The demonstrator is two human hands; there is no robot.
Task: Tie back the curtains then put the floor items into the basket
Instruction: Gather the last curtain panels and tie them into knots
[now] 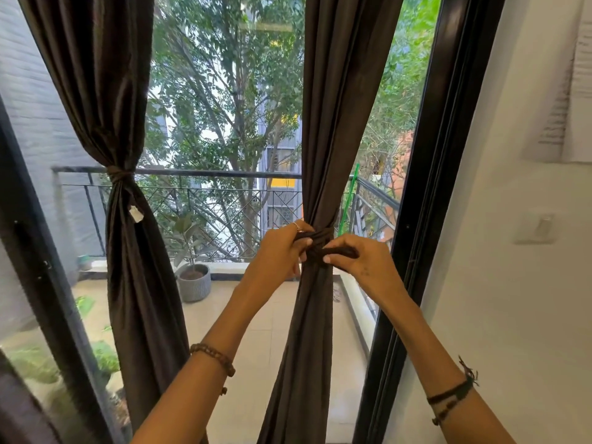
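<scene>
Two dark brown curtains hang before a glass balcony door. The left curtain (128,219) is gathered at its waist by a knotted tie-back (119,176). The right curtain (323,123) is bunched at hand height, with a dark tie-back band (320,236) wrapped around it. My left hand (282,248) grips one end of that band on the curtain's left side. My right hand (362,257) pinches the other end, which sticks out to the right over my fingers. No basket or floor items are in view.
The black door frame (426,219) stands just right of the right curtain, then a white wall (512,283) with a switch plate (535,229). Outside the glass are a potted plant (193,280), a balcony railing (224,173) and trees.
</scene>
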